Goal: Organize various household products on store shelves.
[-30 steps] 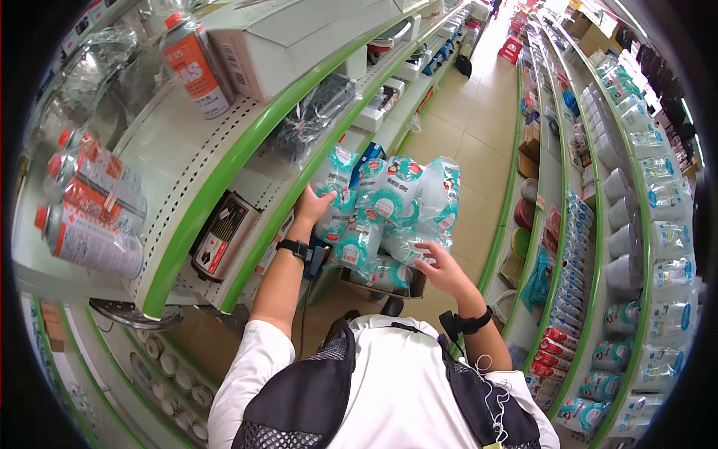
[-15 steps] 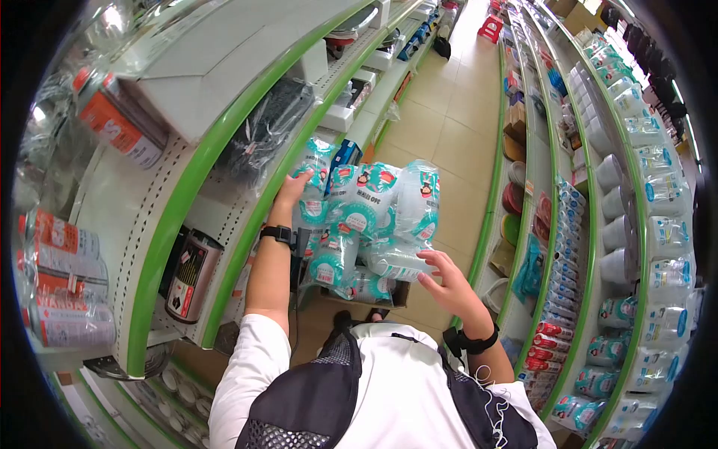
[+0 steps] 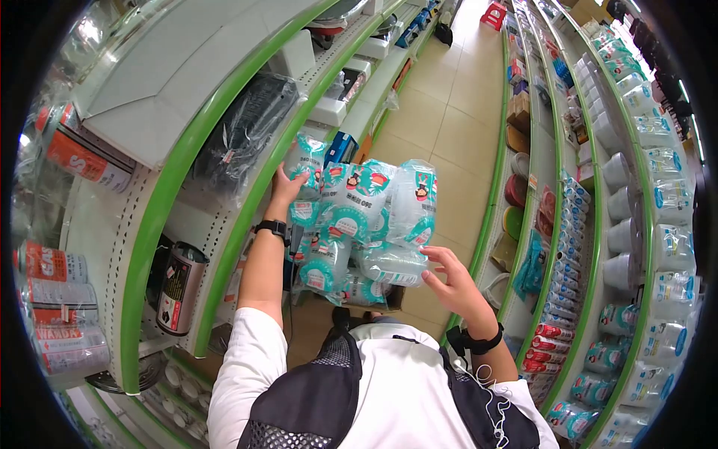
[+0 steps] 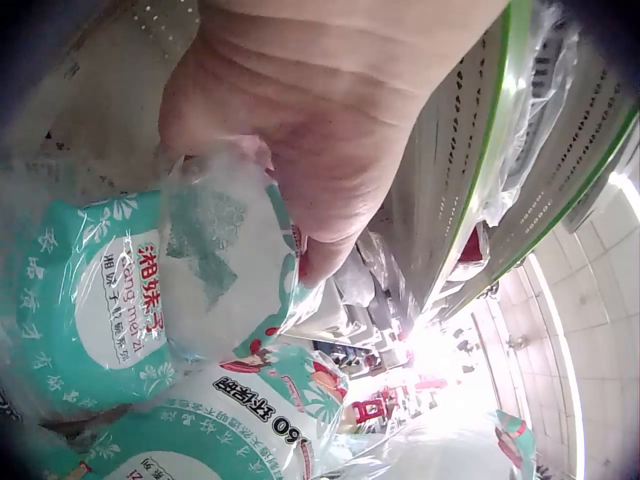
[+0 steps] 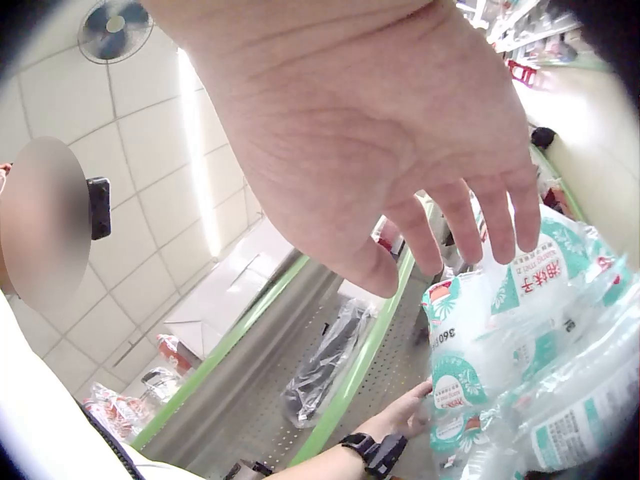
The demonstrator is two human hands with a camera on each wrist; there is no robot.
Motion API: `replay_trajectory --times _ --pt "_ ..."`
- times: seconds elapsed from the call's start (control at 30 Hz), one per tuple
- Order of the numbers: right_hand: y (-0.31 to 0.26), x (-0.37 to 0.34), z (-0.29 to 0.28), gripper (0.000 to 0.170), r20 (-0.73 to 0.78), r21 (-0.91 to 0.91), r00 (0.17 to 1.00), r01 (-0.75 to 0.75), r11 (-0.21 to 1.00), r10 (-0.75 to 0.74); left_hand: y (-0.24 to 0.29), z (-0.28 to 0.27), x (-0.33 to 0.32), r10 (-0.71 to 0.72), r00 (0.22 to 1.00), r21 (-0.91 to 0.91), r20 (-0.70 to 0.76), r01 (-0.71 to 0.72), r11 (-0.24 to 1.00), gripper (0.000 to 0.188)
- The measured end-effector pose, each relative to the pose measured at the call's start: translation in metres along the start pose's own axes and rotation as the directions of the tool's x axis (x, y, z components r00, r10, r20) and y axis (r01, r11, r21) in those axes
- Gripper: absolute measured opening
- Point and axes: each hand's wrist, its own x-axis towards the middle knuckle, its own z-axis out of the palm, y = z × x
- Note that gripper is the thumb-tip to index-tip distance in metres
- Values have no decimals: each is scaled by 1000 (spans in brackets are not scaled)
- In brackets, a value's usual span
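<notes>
Several wrapped packs of disposable plastic bowls (image 3: 355, 206), clear with teal print, are piled over a cardboard box (image 3: 394, 299) in front of me. My left hand (image 3: 288, 187) grips the upright bowl pack (image 3: 305, 155) at the pile's left, beside the shelf. In the left wrist view, the palm covers that pack's end (image 4: 215, 255), with the thumb down its side; the other fingers are hidden. My right hand (image 3: 451, 283) hangs at the pile's right with fingers loosely spread, fingertips near a bowl pack lying on its side (image 3: 393, 263). Nothing is held in it.
A shelf unit with green edging (image 3: 168, 172) stands close on my left, with gas cans (image 3: 63, 307) and a boxed appliance (image 3: 182, 288). Another shelf row (image 3: 561, 150) with cups and bowls runs along the right. The tiled aisle (image 3: 430, 112) stretches ahead to a red stool (image 3: 493, 15).
The left shelf and the bowl pile have shifted leftward in the head view. My left hand stays on its pack. My right hand has moved slightly right and down from the lower packs.
</notes>
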Motion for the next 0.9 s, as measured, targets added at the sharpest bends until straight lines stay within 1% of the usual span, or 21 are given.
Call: replay_trajectory --times 0.03,0.1,0.13,0.2,0.23,0.3,0.33,0.4,0.53,0.6,0.63,0.67,0.7,0.73,0.8,0.83,0.9 --pt "2 1 -1 41 -4 1 1000 -2 1000 2 -1 0 -1 -2 1000 1 1 2 1000 106" --pt "4 0 -4 41 -7 2 1000 -6 1000 6 -3 -2 -3 -63 998 100 29 59 993 102" --pt "5 0 -6 41 -7 1 1000 -15 1000 15 -3 -3 -1 -62 998 101 28 59 993 102" --pt "6 -2 -7 41 -7 1 1000 -23 1000 23 2 -8 2 -154 982 108 104 143 984 104" --pt "5 -3 -7 41 -4 8 999 -32 999 32 5 -10 -1 -154 983 109 104 142 984 104" --pt "5 -7 -7 41 -2 16 999 -42 999 42 11 -17 -11 -209 960 74 186 199 977 107" --pt "5 -9 -7 41 -5 24 999 -43 999 44 15 -20 -17 -209 960 76 186 198 977 107" --pt "7 -13 -6 42 -8 32 999 -45 998 45 21 -26 -29 -265 933 140 244 236 961 108" --pt "7 -19 -3 42 -11 23 999 -50 998 50 26 -36 -42 -225 943 96 245 208 973 108" --pt "5 -21 -1 42 -14 21 999 -51 998 51 27 -39 -43 -200 940 23 278 201 979 111" --pt "4 -22 0 42 -27 19 998 -49 999 49 15 -36 -39 -200 940 24 278 201 979 111" --pt "3 -24 1 42 -40 17 998 -47 999 47 4 -31 -35 -157 956 -44 246 173 984 112" --pt "3 -26 2 42 -36 18 998 -47 999 48 6 -35 -40 -120 970 -109 209 146 983 113" --pt "2 -28 4 41 -43 16 998 -50 999 50 8 -40 -48 -125 970 -107 207 149 983 113" --pt "2 -32 6 41 -43 17 998 -50 999 51 10 -51 -67 -71 989 -122 127 87 989 105" --pt "3 -34 8 41 -49 30 997 -52 998 53 11 -58 -78 -76 990 -119 122 91 989 105" --pt "3 -38 14 40 -49 45 997 -52 998 54 8 -73 -99 -23 995 -207 101 44 977 99"
